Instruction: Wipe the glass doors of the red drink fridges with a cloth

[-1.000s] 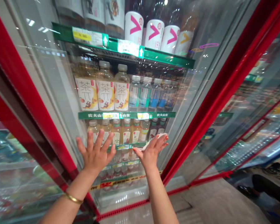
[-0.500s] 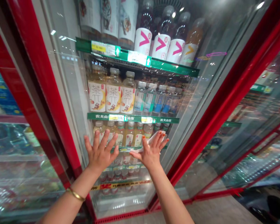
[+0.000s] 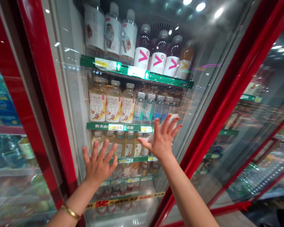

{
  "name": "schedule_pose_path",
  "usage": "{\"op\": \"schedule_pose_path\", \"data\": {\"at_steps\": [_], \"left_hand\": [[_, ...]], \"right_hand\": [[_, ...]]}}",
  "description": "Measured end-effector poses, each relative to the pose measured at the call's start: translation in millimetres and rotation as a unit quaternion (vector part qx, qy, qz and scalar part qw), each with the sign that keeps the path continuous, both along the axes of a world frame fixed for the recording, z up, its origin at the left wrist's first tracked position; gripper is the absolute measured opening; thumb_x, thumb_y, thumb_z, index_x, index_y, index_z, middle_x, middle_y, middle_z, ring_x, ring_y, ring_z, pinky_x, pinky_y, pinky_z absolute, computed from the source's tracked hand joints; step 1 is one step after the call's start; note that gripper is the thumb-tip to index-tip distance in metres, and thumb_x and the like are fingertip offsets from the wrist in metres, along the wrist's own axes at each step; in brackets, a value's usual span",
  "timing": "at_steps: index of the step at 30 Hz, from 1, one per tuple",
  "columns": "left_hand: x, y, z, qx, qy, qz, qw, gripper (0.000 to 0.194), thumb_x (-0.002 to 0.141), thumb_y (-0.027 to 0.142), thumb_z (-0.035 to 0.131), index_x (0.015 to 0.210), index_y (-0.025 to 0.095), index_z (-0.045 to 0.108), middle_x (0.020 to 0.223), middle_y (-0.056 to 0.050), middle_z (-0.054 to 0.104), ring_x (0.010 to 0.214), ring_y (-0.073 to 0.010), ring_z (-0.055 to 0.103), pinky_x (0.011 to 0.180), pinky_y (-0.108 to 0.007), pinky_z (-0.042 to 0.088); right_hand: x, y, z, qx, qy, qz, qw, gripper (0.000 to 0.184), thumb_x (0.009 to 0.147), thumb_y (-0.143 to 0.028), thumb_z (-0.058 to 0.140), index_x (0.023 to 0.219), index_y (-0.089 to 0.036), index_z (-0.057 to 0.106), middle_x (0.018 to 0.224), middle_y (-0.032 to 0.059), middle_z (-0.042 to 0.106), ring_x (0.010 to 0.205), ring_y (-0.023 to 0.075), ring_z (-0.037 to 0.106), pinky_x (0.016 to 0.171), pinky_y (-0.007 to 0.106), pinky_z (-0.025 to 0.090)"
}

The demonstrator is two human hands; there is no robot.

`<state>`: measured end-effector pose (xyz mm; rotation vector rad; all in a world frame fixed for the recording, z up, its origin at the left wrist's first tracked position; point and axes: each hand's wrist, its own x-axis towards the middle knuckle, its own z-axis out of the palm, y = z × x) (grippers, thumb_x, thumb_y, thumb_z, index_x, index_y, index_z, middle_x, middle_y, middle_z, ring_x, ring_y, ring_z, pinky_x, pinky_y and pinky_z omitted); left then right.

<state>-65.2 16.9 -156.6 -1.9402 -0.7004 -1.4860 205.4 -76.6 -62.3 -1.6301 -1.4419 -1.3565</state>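
Note:
My right hand (image 3: 163,138) lies spread against the glass door (image 3: 198,104) with a white tissue (image 3: 151,137) pressed under its palm and fingers. The tissue's edges show beside the thumb and above the fingertips; the rest is hidden. Lower and to the left, my left hand (image 3: 98,164) rests on the same pane with its fingers apart and nothing in it. Behind the glass, bottles of tea (image 3: 113,108) stand in a row on a green-edged shelf (image 3: 101,126).
A red door frame (image 3: 210,110) slopes down on the right, another red post (image 3: 47,94) on the left. Higher up, bottles with pink-marked labels (image 3: 158,62) stand on a shelf. A yellow strip (image 3: 123,201) crosses the lower glass. Further coolers flank both sides.
My right hand has slid up and to the right across the glass with the tissue. My left hand sits slightly lower in view, as the view has tilted upward.

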Motion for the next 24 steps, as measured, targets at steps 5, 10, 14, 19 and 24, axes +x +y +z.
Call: {"op": "schedule_pose_path", "data": {"at_steps": [5,10,14,19,24], "left_hand": [[-1.7,-3.6,2.0,-0.008,-0.003,-0.016,1.0,0.09,0.096,0.031,0.075,0.174,0.039,0.03,0.182,0.0,0.024,0.174,-0.0278,0.012,0.143,-0.06,0.0],[2.9,-4.4,1.7,0.004,-0.018,-0.032,0.999,0.084,0.099,0.035,0.073,0.173,0.036,0.035,0.182,-0.001,0.026,0.175,-0.0282,0.012,0.143,-0.061,0.0],[4.8,-4.0,1.3,0.007,-0.027,-0.034,0.999,0.08,0.101,0.033,0.071,0.173,0.035,0.036,0.183,0.0,0.025,0.175,-0.0273,0.012,0.143,-0.061,0.001],[3.1,-4.8,0.1,0.01,-0.036,-0.028,0.999,0.08,0.099,0.031,0.072,0.172,0.037,0.038,0.183,-0.002,0.028,0.174,-0.029,0.017,0.143,-0.059,0.003],[20.1,-15.1,1.6,-0.005,-0.081,-0.04,0.996,0.081,0.1,0.029,0.071,0.172,0.039,0.037,0.183,-0.002,0.029,0.173,-0.0323,0.021,0.142,-0.063,0.003]], "right_hand": [[-11.9,-1.8,-11.3,-0.069,-0.139,0.044,0.987,0.101,0.089,-0.094,0.056,0.174,-0.045,0.032,0.186,0.0046,0.026,0.171,0.0513,-0.011,0.124,0.091,-0.007],[4.9,-6.3,3.2,-0.032,-0.146,0.063,0.987,0.108,0.09,-0.088,0.062,0.177,-0.036,0.025,0.185,0.0083,0.027,0.173,0.048,-0.009,0.13,0.083,-0.011],[-21.0,8.4,-1.7,-0.022,-0.116,0.069,0.991,0.11,0.094,-0.083,0.062,0.179,-0.028,0.02,0.185,0.0161,0.025,0.174,0.0457,-0.005,0.133,0.082,-0.005],[12.0,-13.9,-24.1,-0.083,-0.238,0.118,0.96,0.11,0.094,-0.084,0.063,0.179,-0.031,0.017,0.188,0.0133,0.008,0.175,0.0389,0.001,0.137,0.075,0.008],[36.9,-16.8,48.2,0.039,-0.045,0.022,0.998,0.142,0.091,-0.091,0.058,0.175,-0.001,-0.012,0.18,0.0336,-0.017,0.168,0.0592,-0.008,0.123,0.094,0.014]]}}
